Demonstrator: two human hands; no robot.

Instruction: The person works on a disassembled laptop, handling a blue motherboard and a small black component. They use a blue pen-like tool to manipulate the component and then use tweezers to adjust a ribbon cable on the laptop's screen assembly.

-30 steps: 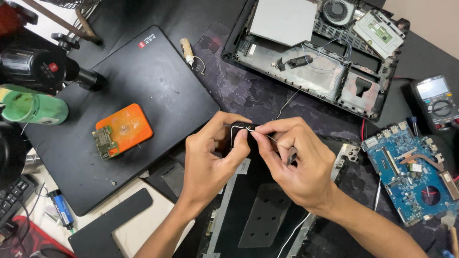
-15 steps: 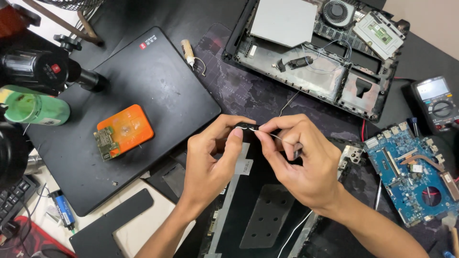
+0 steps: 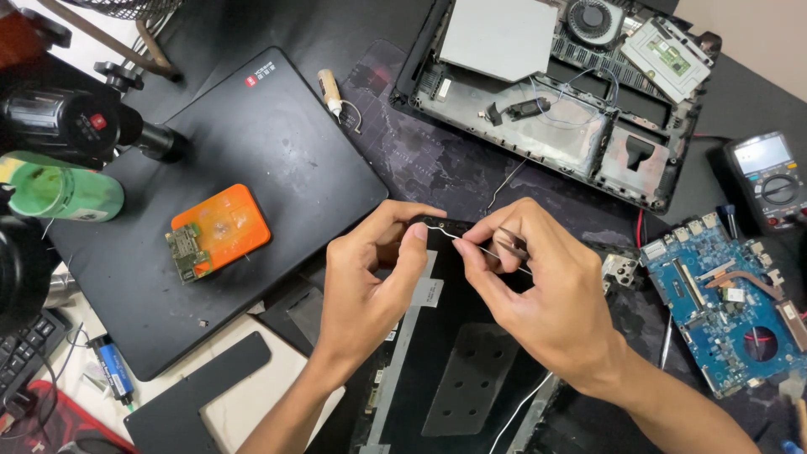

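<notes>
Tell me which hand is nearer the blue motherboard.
Right. The right hand sits just left of the blue motherboard, pinching a thin wire; the left hand is farther left, gripping the black laptop panel.

We see a black laptop lid panel (image 3: 458,370), inner face up, flat on the dark mat and running from the hands to the bottom edge of the view. Grey metal plate with small holes near its centre, pale strip along its left side. Top corner sits raised between the fingers. A thin white wire (image 3: 471,245) runs taut across that corner, fingertip to fingertip. Another white wire (image 3: 521,409) trails along the panel's lower right edge.
</notes>
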